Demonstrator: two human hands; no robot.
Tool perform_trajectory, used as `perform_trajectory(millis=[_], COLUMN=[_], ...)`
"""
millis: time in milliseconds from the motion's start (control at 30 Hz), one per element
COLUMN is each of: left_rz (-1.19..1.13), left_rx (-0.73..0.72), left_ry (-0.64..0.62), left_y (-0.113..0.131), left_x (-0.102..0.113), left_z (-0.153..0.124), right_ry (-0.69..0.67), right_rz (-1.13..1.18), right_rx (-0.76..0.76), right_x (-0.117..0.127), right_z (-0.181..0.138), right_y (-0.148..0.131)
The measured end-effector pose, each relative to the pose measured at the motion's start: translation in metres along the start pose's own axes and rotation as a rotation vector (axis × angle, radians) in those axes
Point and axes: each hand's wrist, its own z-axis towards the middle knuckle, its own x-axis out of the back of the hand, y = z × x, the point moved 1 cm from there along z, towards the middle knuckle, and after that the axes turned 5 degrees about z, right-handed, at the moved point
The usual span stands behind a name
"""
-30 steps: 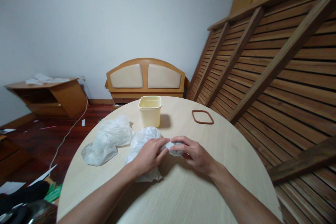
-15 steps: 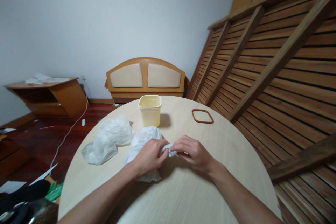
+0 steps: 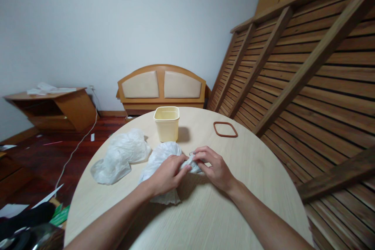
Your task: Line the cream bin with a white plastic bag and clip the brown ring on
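Note:
A white plastic bag (image 3: 164,150) lies bunched on the round table, its gathered end stretched between my two hands. My left hand (image 3: 170,174) is closed around the bag near its crumpled body and covers part of it. With thumb and fingers, my right hand (image 3: 213,167) pinches the twisted end of the same bag. A second crumpled white plastic bag (image 3: 121,154) rests to the left, apart from my hands. Just behind the held bag stands a pale yellow square bin (image 3: 166,127), upright. A brown rounded-square ring (image 3: 215,129) lies flat at the right.
The round light-wood table (image 3: 249,203) fills the foreground. A slatted wooden frame (image 3: 293,86) leans along the right side. Behind the table is a headboard (image 3: 161,84). On the left are a wooden cabinet (image 3: 73,111), a white cable (image 3: 77,146) and items on the floor.
My right hand's fingers have shifted and opened somewhat around the bag's end, showing more of the twisted plastic. My left hand keeps its grip in nearly the same place.

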Motion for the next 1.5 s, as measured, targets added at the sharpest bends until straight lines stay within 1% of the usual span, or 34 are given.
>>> perform_trajectory(millis=[133, 267, 500, 633, 700, 800, 867, 967, 1067, 1133, 1200, 1267, 1367, 1500], left_rz=[-0.147, -0.231, -0.266, -0.233, -0.177, -0.09, -0.063, -0.021, 0.024, 0.051, 0.066, 0.054, 0.034, 0.014], left_rx=[0.045, 0.054, 0.071, 0.072, 0.069, 0.033, -0.001, -0.016, -0.001, -0.006, -0.009, -0.003, 0.023, 0.1], left_ry=[0.057, 0.065, 0.052, 0.101, 0.111, 0.074, 0.045, 0.005, -0.011, -0.007, 0.003, 0.019, 0.049, 0.067], left_y=[-0.002, -0.002, -0.003, -0.006, -0.007, -0.008, -0.007, -0.005, -0.003, -0.003, -0.005, -0.007, -0.008, -0.009], left_x=[0.002, 0.003, 0.002, 0.0, 0.0, 0.001, 0.002, 0.002, 0.0, -0.002, -0.003, -0.003, -0.004, -0.005], left_z=[0.0, 0.001, 0.002, 0.001, 0.001, 0.0, 0.0, -0.001, 0.0, 0.0, 0.001, 0.002, 0.003, 0.004], right_ry=[-0.123, -0.234, -0.244, -0.266, -0.26, -0.242, -0.206, -0.111, -0.055, -0.06, -0.073, -0.09, -0.135, -0.189], right_rz=[-0.123, -0.233, -0.319, -0.353, -0.313, -0.187, -0.087, 0.07, 0.258, 0.395, 0.494, 0.527, 0.482, 0.367], right_rx=[0.065, 0.142, 0.139, 0.153, 0.132, 0.048, -0.076, -0.273, -0.39, -0.452, -0.479, -0.477, -0.454, -0.404], right_x=[0.006, 0.011, 0.008, 0.009, 0.01, 0.009, 0.007, 0.003, -0.001, -0.003, -0.004, -0.003, 0.002, 0.009], right_z=[0.001, 0.0, 0.001, 0.002, 0.002, 0.001, 0.0, -0.002, -0.004, -0.004, -0.003, -0.003, -0.003, -0.004], right_y=[-0.004, -0.002, 0.001, 0.002, 0.002, 0.001, 0.001, 0.003, 0.004, 0.005, 0.005, 0.005, 0.003, 0.001])
